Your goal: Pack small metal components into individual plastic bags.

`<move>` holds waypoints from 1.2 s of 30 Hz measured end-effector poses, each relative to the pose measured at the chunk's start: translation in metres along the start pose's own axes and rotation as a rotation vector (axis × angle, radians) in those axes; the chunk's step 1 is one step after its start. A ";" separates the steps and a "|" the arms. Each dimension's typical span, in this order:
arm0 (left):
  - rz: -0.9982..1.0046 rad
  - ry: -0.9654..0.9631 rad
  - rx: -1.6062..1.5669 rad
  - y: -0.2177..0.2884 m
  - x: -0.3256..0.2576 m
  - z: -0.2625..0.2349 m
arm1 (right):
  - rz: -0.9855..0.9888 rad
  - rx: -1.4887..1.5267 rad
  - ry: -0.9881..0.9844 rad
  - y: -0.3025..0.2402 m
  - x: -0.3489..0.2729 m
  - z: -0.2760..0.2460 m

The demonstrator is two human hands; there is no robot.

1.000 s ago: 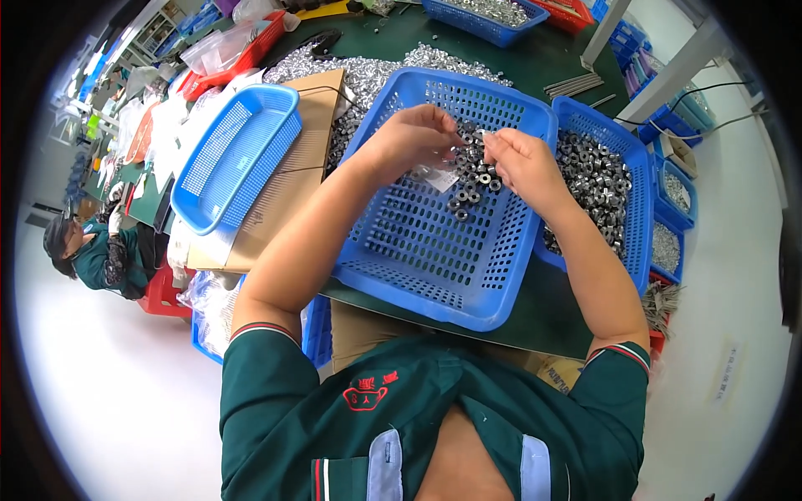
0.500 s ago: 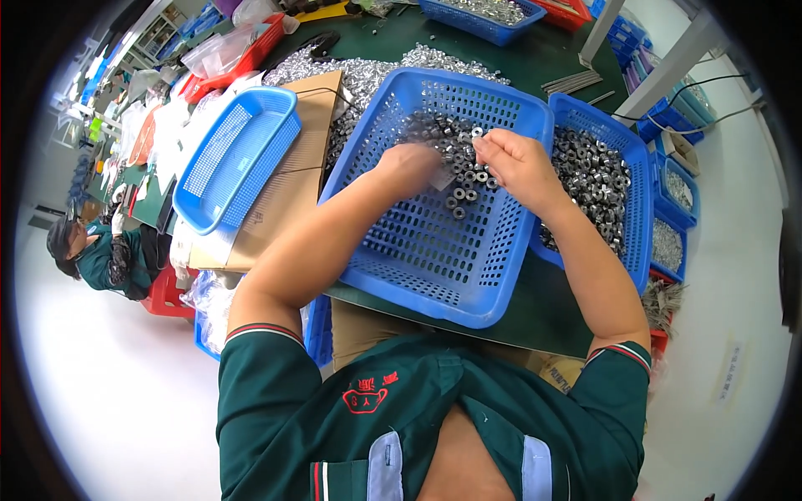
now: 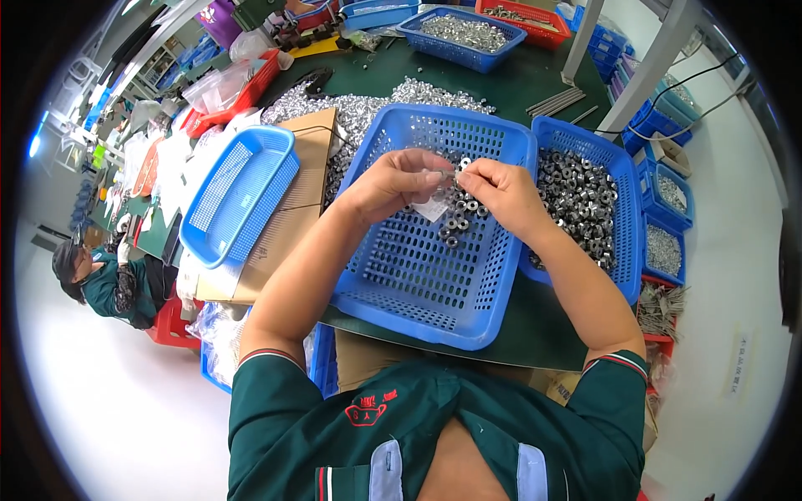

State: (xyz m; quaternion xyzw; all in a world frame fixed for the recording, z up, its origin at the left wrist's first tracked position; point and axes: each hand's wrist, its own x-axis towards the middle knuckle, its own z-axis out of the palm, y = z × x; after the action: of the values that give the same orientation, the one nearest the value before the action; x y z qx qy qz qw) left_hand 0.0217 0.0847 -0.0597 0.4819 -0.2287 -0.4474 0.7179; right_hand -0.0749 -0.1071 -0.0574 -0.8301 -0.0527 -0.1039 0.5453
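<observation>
Over a large blue perforated basket (image 3: pixel 426 321), my left hand (image 3: pixel 393 185) and my right hand (image 3: pixel 505 196) meet fingertip to fingertip. Thumb and fingers of each are pinched together around something small and metallic, too little of which shows to name. Beneath and between the hands lies a loose pile of thick metal rings (image 3: pixel 455 224). A small whitish, partly clear slip (image 3: pixel 432 207) is by my left fingers; whether it is held or lying on the rings I cannot tell. To the right, a second blue basket (image 3: pixel 631 242) holds many similar metal rings (image 3: pixel 578 200).
At left, a lighter blue basket (image 3: pixel 238 200) rests on cardboard (image 3: pixel 271 263). Small shiny metal parts (image 3: pixel 359 113) are heaped behind the large basket. Metal rods (image 3: pixel 555 102) lie near a white post (image 3: pixel 591 42). Another person (image 3: pixel 113 275) sits at far left.
My left hand, blurred before, has come up to my right fingertips. The ring that showed at my right fingertips is no longer distinct. The whole view has shifted slightly.
</observation>
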 end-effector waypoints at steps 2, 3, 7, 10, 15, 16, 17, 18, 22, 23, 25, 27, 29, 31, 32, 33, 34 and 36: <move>0.009 0.007 0.007 -0.003 0.001 -0.002 | -0.022 -0.033 -0.001 -0.002 -0.001 0.000; 0.017 0.013 0.014 -0.003 0.002 -0.003 | -0.042 -0.066 -0.001 -0.004 -0.001 0.000; 0.022 -0.024 -0.009 -0.004 0.004 -0.002 | -0.062 -0.070 0.014 -0.003 -0.001 0.001; -0.022 -0.038 -0.008 -0.005 0.003 0.000 | -0.054 -0.143 -0.004 -0.010 -0.004 0.003; -0.084 -0.029 -0.033 -0.008 0.001 0.003 | -0.410 -0.465 0.079 -0.008 -0.008 0.005; -0.127 -0.038 -0.056 -0.008 0.001 0.003 | -0.408 -0.463 0.077 -0.007 -0.008 0.006; -0.129 -0.037 -0.057 -0.009 0.001 0.003 | -0.530 -0.546 0.114 -0.006 -0.008 0.006; -0.157 -0.036 -0.114 -0.010 0.001 0.003 | -0.654 -0.628 0.150 -0.006 -0.008 0.006; -0.172 -0.005 -0.195 -0.012 0.001 0.005 | -0.638 -0.654 0.176 -0.008 -0.011 0.009; -0.128 0.005 -0.128 -0.011 0.002 0.004 | -0.579 -0.614 0.179 -0.005 -0.010 0.010; -0.060 0.044 -0.019 -0.010 0.004 0.007 | -0.403 -0.495 0.088 -0.004 -0.007 0.006; -0.016 0.087 0.127 -0.007 0.005 0.010 | -0.167 -0.257 -0.016 -0.002 -0.001 0.001; 0.078 0.133 0.369 -0.010 0.008 0.014 | -0.029 -0.117 -0.126 0.004 0.002 -0.004; 0.068 0.149 0.318 -0.009 0.008 0.013 | 0.037 -0.065 -0.183 0.003 0.005 -0.008; 0.062 0.162 0.269 -0.008 0.008 0.014 | 0.150 0.028 -0.201 0.000 0.007 -0.008; -0.004 0.215 0.096 -0.008 0.008 0.015 | 0.261 0.122 -0.219 -0.002 0.008 -0.007; -0.003 0.216 0.096 -0.007 0.008 0.013 | 0.252 0.161 -0.179 -0.004 0.008 -0.005; -0.101 0.159 -0.162 -0.004 0.009 0.006 | 0.266 0.208 -0.142 -0.002 0.009 -0.006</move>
State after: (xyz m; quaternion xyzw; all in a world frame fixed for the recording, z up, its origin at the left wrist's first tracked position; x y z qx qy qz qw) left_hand 0.0198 0.0730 -0.0619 0.4671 -0.1099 -0.4603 0.7469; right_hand -0.0669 -0.1124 -0.0511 -0.7742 0.0087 0.0340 0.6319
